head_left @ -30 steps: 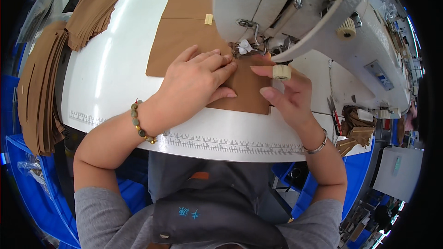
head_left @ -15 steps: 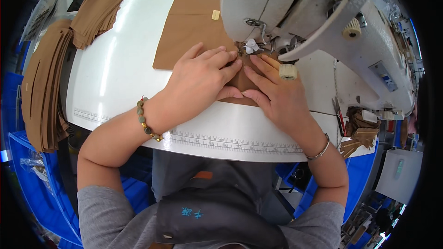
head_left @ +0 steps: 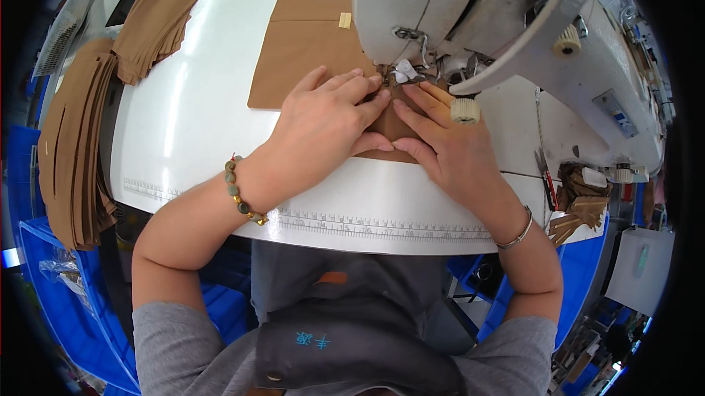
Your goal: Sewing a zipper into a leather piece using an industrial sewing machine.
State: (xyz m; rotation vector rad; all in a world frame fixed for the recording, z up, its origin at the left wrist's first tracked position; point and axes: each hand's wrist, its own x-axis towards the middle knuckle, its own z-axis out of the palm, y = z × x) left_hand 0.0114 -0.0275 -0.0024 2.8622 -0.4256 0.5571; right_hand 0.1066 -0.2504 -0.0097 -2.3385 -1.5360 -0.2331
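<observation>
In the head view, the left hand [head_left: 323, 121] lies palm down on the brown fabric piece [head_left: 301, 51], fingers spread flat and pressing rather than pinching, their tips just beside the presser foot [head_left: 400, 73] of the white sewing machine [head_left: 470, 7]. The right hand [head_left: 448, 146] lies flat too, fingers extended and pressing the near corner of the same piece, its thumb meeting the left thumb at the fabric's lower edge; neither hand closes around anything. The fabric rests on the white table [head_left: 191, 117], its near end under both hands and under the needle area, the rest running away from the person toward the far edge of the table. Its long axis appears to run from the person outward, slightly tilted left, with a small pale tag [head_left: 344, 20] on it near the machine head. To do this step well, the judgement is that both palms should keep even, light downward pressure and guide the edge straight into the foot, fingertips staying clear of the needle. Stacks of brown cut pieces [head_left: 73, 146] hang at the table's left end, with another pile [head_left: 158, 18] farther back. A printed ruler strip [head_left: 382, 229] runs along the table's near edge.
</observation>
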